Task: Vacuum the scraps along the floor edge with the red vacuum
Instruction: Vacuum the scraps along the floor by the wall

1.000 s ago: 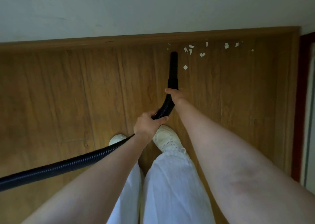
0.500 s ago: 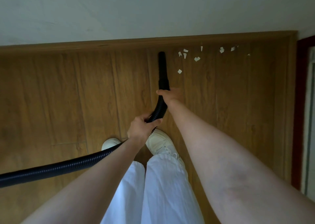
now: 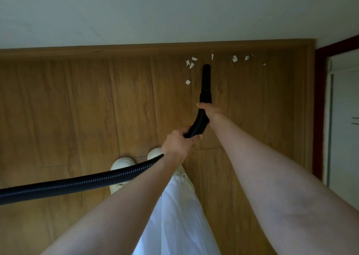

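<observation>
Scraps [image 3: 187, 82]: about eight. Hose [image 3: 97, 179]: one. Hands [image 3: 179, 142]: two. Shoes [image 3: 122, 163]: two.

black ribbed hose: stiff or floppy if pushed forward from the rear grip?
Probably floppy: the hose bends sharply between the left hand and right hand. Pushing from the rear would likely buckle it. The smooth nozzle looks straight, likely rigid, so steering from the front grip seems wiser.

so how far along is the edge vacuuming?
Done: nothing evident. In hand: left hand and right hand grip the black ribbed vacuum hose, its nozzle among the scraps. Left: white paper scraps along the wooden baseboard.
</observation>
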A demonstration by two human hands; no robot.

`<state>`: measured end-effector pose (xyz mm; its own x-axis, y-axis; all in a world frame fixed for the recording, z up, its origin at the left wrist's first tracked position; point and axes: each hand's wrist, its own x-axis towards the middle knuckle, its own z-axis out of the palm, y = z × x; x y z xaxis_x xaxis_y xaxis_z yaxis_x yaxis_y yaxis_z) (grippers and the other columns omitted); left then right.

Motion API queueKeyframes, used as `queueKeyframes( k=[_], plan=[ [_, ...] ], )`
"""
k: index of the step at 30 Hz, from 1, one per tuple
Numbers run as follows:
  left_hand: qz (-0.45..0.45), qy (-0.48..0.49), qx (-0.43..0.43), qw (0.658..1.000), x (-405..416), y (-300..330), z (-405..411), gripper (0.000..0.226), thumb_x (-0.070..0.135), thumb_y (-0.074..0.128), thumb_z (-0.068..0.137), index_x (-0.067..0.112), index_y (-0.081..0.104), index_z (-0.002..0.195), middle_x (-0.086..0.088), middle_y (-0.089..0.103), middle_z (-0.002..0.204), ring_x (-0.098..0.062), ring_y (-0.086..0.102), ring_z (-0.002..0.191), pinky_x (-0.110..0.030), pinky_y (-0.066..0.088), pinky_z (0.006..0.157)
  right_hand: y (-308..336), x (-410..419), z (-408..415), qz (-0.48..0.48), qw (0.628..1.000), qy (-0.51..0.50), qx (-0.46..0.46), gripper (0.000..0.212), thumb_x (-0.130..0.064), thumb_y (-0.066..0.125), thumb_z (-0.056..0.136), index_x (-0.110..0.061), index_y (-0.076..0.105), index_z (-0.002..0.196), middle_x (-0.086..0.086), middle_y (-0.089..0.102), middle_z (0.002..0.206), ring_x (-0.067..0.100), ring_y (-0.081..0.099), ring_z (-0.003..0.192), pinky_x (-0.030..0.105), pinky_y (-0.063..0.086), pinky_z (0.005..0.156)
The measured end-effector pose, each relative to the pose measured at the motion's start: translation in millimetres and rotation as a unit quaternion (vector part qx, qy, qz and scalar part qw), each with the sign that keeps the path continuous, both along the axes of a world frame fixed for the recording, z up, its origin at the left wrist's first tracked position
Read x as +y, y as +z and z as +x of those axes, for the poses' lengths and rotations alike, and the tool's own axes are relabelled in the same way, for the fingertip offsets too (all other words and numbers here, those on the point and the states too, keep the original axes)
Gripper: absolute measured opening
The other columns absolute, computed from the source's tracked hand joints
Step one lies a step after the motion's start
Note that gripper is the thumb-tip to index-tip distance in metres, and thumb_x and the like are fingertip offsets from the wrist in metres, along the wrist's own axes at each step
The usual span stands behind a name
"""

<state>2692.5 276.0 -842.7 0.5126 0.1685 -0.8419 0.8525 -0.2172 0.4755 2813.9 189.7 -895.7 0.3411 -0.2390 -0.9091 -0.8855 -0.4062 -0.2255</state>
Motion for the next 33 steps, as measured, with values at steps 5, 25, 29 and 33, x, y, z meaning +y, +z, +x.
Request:
queueKeyframes(
  k=[5,25,29,33],
  plan=[
    [-0.025,0.069,0.008,0.997,-2,-3,6,0.048,0.052,0.069,0.079,0.035,0.060,0.123,0.007,0.070,0.087,-0.012,0.066,0.072,-0.028,0.051,0.060,5,16,14,0.009,0.998,0.053,-0.023,0.055,-0.025,0.075,0.081,-0.006,0.054,0.128,0.012,0.061,0.119,0.024,0.060,0.099,0.029,0.051,0.079],
    [-0.083,0.077,-0.001,0.994,7,-5,-5,0.049,0.043,0.074,0.078,0.032,0.061,0.124,0.007,0.071,0.097,-0.014,0.068,0.082,-0.038,0.059,0.076,12,10,-2,-0.017,0.999,0.005,-0.029,0.048,-0.026,0.071,0.085,-0.007,0.055,0.126,0.012,0.061,0.119,0.022,0.057,0.092,0.029,0.051,0.078],
    [-0.097,0.105,0.004,0.990,17,-1,-14,0.048,0.038,0.076,0.078,0.030,0.063,0.123,0.006,0.072,0.093,-0.014,0.068,0.081,-0.031,0.058,0.072,17,26,-7,-0.012,0.999,0.036,-0.032,0.050,-0.026,0.073,0.082,-0.007,0.057,0.125,0.011,0.062,0.118,0.021,0.058,0.088,0.028,0.049,0.073],
    [-0.102,0.137,0.026,0.985,28,8,-39,0.049,0.035,0.078,0.077,0.028,0.062,0.123,0.002,0.072,0.089,-0.012,0.066,0.072,-0.023,0.053,0.060,21,48,-31,-0.009,0.997,0.077,-0.007,0.051,-0.026,0.072,0.083,-0.007,0.055,0.127,0.011,0.061,0.119,0.022,0.057,0.089,0.027,0.046,0.072]
  ],
)
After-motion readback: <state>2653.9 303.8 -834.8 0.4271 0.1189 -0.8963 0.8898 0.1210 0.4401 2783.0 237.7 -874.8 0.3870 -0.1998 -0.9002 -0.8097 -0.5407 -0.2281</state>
